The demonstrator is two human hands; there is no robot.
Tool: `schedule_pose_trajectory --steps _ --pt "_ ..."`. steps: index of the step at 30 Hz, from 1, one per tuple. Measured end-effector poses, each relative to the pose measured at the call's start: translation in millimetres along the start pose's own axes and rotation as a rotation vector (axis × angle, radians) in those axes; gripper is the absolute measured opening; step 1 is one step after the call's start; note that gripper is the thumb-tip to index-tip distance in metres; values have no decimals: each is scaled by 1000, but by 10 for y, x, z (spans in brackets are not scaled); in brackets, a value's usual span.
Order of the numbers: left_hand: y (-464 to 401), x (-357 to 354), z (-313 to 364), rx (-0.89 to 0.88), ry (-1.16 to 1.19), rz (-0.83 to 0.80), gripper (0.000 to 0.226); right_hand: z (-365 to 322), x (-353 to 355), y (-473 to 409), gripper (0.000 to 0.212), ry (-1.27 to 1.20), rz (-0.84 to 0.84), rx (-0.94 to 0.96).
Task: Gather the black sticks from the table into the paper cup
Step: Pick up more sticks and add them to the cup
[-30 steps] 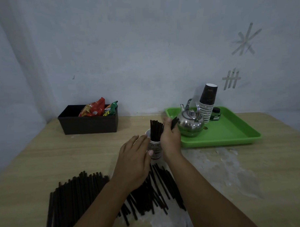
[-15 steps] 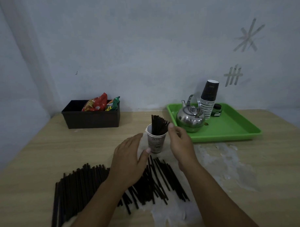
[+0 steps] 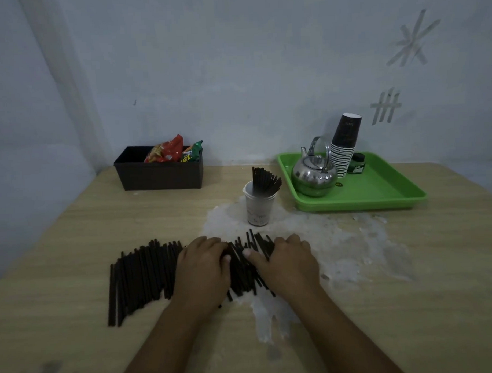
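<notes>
A white paper cup (image 3: 257, 209) stands upright in the middle of the table with a fan of black sticks (image 3: 264, 180) poking out of it. Nearer to me lies a wide pile of black sticks (image 3: 142, 279), spread from the left to the centre. My left hand (image 3: 203, 268) rests palm-down on the right part of the pile with nothing held in it. My right hand (image 3: 288, 261) is beside it, its fingers curled over a bunch of sticks and its thumb against them. The sticks under both palms are hidden.
A black box (image 3: 159, 175) with snack packets stands at the back left. At the back right, a green tray (image 3: 379, 193) carries a steel kettle (image 3: 313, 175), a stack of paper cups (image 3: 345, 143) and a small green jar (image 3: 357, 163). A white patch (image 3: 338, 239) marks the tabletop.
Both hands have come back from the cup towards me and dropped onto the stick pile. The cup now stands alone with its sticks.
</notes>
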State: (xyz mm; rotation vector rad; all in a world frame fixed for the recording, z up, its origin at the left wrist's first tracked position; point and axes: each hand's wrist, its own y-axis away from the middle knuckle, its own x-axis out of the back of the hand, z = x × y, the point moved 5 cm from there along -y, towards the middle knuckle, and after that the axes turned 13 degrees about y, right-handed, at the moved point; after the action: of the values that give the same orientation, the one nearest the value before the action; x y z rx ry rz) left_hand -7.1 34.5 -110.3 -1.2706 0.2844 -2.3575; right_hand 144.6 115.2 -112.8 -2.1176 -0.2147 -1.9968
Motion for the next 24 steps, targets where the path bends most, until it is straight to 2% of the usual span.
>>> schedule_pose_trajectory --steps 3,14,20,24 --pt "22 -34 -57 38 -27 -13 30 -85 -14 38 95 50 6 34" --pt "30 -53 -24 34 10 -13 28 -78 34 -63 39 -91 -107 90" --pt "33 -36 4 21 42 -17 27 -176 40 -92 22 -81 -130 100" --pt "27 -35 24 16 47 -15 27 -249 54 -58 25 -16 -103 175"
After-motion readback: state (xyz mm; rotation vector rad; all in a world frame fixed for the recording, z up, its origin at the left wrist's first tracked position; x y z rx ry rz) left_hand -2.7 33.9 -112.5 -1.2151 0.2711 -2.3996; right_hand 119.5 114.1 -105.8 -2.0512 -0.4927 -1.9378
